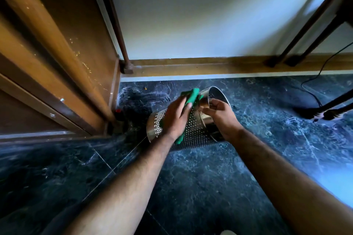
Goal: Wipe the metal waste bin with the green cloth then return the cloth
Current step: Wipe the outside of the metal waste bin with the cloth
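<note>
The metal waste bin (197,129), a shiny perforated cylinder, is tipped on its side above the dark floor, its open mouth facing up and to the right. My left hand (176,118) presses the green cloth (192,97) flat against the bin's perforated wall; the cloth shows above my fingers and below my wrist. My right hand (221,114) grips the bin's rim at the open end, fingers curled over the edge.
A brown wooden door and frame (63,59) stand at the left. A white wall with a brown skirting (210,66) runs behind. Dark chair or table legs (298,40) and a black cable (313,89) are at the right. Dark marble floor (191,187) lies below.
</note>
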`<state>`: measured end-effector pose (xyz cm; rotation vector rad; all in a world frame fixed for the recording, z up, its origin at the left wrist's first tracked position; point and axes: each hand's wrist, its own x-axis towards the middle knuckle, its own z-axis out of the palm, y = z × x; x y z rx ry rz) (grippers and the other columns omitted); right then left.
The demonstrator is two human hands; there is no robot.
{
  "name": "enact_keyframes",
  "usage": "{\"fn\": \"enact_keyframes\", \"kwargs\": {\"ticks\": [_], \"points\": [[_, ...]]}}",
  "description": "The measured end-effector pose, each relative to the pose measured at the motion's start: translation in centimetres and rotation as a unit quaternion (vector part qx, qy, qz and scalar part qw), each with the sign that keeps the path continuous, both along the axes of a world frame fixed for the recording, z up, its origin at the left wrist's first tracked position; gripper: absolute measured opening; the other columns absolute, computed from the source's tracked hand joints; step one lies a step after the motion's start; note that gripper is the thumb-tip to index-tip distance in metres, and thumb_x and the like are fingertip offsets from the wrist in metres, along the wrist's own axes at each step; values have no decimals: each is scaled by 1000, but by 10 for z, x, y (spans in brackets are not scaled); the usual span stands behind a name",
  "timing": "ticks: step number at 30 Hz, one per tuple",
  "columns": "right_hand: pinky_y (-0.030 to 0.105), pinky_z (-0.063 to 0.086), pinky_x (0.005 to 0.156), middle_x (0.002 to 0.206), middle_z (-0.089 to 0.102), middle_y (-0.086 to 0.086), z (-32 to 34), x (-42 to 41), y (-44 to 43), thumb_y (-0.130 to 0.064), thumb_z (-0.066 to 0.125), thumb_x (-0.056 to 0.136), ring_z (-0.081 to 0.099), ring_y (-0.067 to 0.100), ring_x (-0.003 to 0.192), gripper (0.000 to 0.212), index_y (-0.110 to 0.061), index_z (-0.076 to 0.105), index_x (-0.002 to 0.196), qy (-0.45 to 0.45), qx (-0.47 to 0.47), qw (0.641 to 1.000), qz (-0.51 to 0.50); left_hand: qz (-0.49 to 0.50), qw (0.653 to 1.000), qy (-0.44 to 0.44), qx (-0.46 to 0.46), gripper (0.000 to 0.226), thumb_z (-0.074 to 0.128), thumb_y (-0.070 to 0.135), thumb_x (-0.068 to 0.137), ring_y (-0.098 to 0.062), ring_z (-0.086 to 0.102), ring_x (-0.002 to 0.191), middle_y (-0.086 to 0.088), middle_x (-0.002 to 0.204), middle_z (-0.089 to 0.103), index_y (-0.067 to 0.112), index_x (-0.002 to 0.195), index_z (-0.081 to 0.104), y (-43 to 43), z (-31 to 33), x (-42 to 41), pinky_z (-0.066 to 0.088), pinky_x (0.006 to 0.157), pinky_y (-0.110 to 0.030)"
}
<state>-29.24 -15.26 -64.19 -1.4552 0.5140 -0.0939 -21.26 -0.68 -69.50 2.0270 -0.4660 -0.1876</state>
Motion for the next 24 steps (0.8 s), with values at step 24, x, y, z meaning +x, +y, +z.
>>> {"fn": "enact_keyframes", "kwargs": {"ticks": [24], "points": [[39, 56, 75, 98, 78, 6, 13, 8, 24, -29, 70, 88, 70, 25, 89, 21, -22, 72, 108, 37, -453, 865, 211, 188, 956, 136, -182, 38, 51, 31, 101, -28, 63, 118, -12, 133, 66, 15, 135, 60, -5, 70, 29, 52, 99, -38]]}}
